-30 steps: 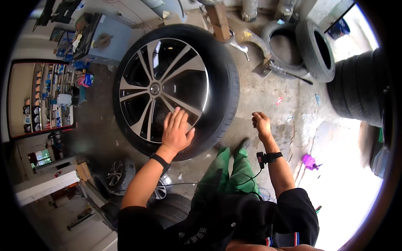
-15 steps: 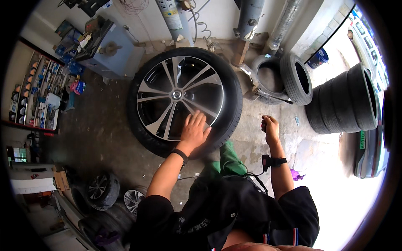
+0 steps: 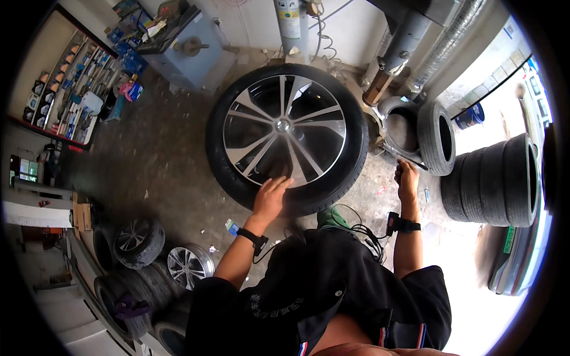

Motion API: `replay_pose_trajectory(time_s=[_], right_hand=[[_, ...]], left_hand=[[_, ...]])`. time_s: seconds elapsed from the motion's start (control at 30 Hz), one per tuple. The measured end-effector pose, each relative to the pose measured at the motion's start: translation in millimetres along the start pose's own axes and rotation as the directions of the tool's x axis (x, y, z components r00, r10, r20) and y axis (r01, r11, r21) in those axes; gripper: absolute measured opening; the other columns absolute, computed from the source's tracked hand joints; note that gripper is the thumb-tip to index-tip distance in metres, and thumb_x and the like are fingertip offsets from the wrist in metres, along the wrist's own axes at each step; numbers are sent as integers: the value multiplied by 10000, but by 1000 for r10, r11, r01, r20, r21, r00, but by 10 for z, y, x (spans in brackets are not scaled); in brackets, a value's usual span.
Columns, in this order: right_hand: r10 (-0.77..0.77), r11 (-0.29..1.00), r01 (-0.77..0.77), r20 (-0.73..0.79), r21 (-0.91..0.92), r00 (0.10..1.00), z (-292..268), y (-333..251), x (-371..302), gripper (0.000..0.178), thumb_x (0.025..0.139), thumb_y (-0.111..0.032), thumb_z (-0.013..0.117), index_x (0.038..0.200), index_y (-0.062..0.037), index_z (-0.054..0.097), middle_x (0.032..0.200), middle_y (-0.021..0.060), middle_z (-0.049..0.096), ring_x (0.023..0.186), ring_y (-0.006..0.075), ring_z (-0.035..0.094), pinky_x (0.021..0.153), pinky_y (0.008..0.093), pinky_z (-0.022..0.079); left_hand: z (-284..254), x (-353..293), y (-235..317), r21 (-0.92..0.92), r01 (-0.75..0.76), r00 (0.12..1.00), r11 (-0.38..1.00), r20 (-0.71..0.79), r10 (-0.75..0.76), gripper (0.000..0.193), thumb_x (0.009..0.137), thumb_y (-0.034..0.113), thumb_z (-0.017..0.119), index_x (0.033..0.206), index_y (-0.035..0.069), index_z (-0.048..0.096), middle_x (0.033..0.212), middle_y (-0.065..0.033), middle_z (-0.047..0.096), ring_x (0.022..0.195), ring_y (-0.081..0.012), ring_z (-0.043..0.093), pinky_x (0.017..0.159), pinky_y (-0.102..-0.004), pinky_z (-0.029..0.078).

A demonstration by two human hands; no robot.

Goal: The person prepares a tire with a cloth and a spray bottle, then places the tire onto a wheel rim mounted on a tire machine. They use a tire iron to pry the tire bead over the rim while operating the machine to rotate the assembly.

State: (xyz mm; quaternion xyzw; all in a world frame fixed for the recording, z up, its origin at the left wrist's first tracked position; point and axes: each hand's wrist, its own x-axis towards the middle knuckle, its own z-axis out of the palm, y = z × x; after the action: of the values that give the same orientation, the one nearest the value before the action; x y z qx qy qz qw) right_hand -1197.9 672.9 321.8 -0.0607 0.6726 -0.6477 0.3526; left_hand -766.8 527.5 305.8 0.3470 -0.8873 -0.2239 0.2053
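Observation:
A large wheel (image 3: 306, 155), a black tyre on a silver-and-black spoked alloy rim, lies face up before me. My left hand (image 3: 270, 199) rests at its near side, fingers stretched over the tyre's inner edge and the rim. My right hand (image 3: 407, 178) is closed, off to the right of the wheel. Its fingers are curled by the end of a dark bar (image 3: 418, 165); what they hold, if anything, is too small to make out. Each wrist wears a black band, and a cable runs from it.
Loose tyres (image 3: 436, 137) stand at the far right, beside a stack of tyres (image 3: 490, 184). A grey-blue cabinet machine (image 3: 189, 56) is at the far left. Behind the wheel rise metal columns (image 3: 290, 29). More wheels (image 3: 139, 243) lie at lower left, and cables (image 3: 362, 232) hang at my legs.
The whole view has shifted, and the wheel's spokes have turned. My left hand has slid back toward the tyre's near edge. My right hand has moved up and right, closer to the dark bar.

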Motion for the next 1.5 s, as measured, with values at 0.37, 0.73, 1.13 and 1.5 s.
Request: replay_pose_trajectory(time_s=[0.37, 0.73, 1.13, 1.5], right_hand=[[39, 999, -39, -49, -12, 998, -157, 139, -350, 171, 945, -165, 586, 997, -20, 661, 740, -7, 574, 590, 77, 500, 523, 229, 397], [20, 999, -13, -163, 40, 986, -567, 165, -682, 181, 937, -159, 574, 1012, -18, 659, 764, -10, 589, 598, 69, 508, 533, 220, 416], [18, 992, 2, -154, 128, 988, -637, 263, -802, 188, 938, -152, 563, 996, 3, 652, 731, -12, 557, 575, 74, 482, 501, 223, 379], [56, 988, -36, -133, 147, 990, -641, 397, -862, 179, 940, -134, 562, 1014, 8, 643, 762, -15, 563, 590, 62, 482, 504, 208, 378]], left_hand=[[-106, -231, -126, 137, 38, 997, 990, -69, -28, 435, 958, 142, 555, 1380, 42, 520, 1389, -153, 560, 1347, -346, 467, 1134, -469, 346], [-248, -406, -437, 314, 156, 985, 936, -118, -125, 475, 975, 131, 497, 1449, 121, 476, 1511, -82, 463, 1423, -302, 386, 1168, -483, 298], [-325, -868, -674, 209, 330, 937, 920, -189, -293, 509, 991, 113, 454, 1489, 43, 377, 1558, -208, 341, 1435, -384, 329, 1181, -467, 279], [-194, -1051, -924, -83, 488, 847, 869, -197, -495, 663, 966, 177, 575, 1542, 47, 273, 1579, -246, 282, 1396, -387, 403, 1118, -415, 377]])
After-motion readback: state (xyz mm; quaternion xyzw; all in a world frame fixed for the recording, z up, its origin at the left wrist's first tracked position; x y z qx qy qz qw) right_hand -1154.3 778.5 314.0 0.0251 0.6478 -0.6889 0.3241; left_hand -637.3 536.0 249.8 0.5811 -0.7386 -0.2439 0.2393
